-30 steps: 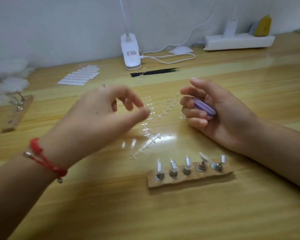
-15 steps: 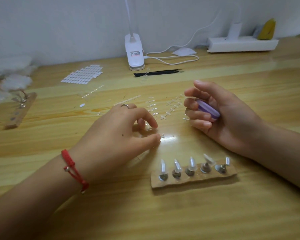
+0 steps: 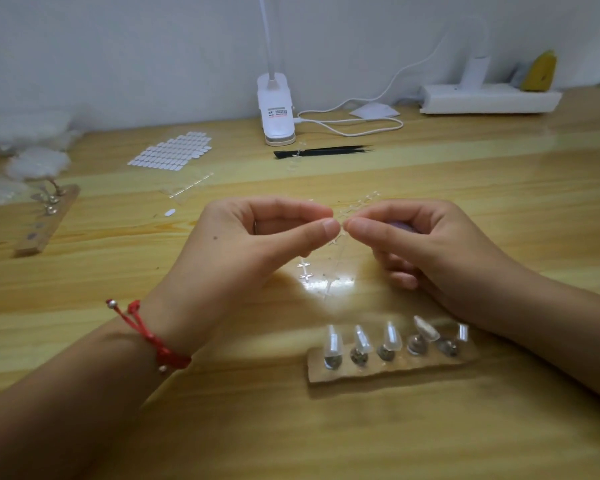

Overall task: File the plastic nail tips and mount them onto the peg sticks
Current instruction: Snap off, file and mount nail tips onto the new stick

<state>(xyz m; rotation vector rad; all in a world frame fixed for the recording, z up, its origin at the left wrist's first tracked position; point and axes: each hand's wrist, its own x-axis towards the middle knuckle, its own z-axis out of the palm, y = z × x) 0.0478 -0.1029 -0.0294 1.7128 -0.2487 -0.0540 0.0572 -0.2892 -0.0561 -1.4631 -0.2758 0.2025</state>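
Nail tips (image 3: 333, 341), clear and pointed, stood mounted on five peg sticks (image 3: 385, 353). These were set in a row along a brown holder strip (image 3: 395, 370) on the table (image 3: 499, 202), just in front of your right wrist. The fourth tip from the left leaned over and looked frosted white.

Your left hand (image 3: 257, 247) and right hand (image 3: 430, 251) were raised close together above the middle of the table. On each, thumb and forefinger were pressed closed, and the fingertips of the two hands almost met. Between them you pinched the upper end of a clear strip (image 3: 336, 241) of small cross-shaped pieces. Whether a tip was attached to it could not be determined. The other fingers of your right hand curled over a purple file (image 3: 400, 226), which was mostly hidden.

More clear cross pieces (image 3: 305, 271) lay on the table beneath your hands. A red cord bracelet (image 3: 149, 337) circled your left wrist.

Noted further back:
- a sheet of white oval stickers (image 3: 170, 152)
- black tweezers (image 3: 323, 152)
- a white clip lamp (image 3: 276, 109)
- a white cable (image 3: 354, 123)
- a power strip (image 3: 489, 100)

A second holder (image 3: 45, 223) lay at the far left.
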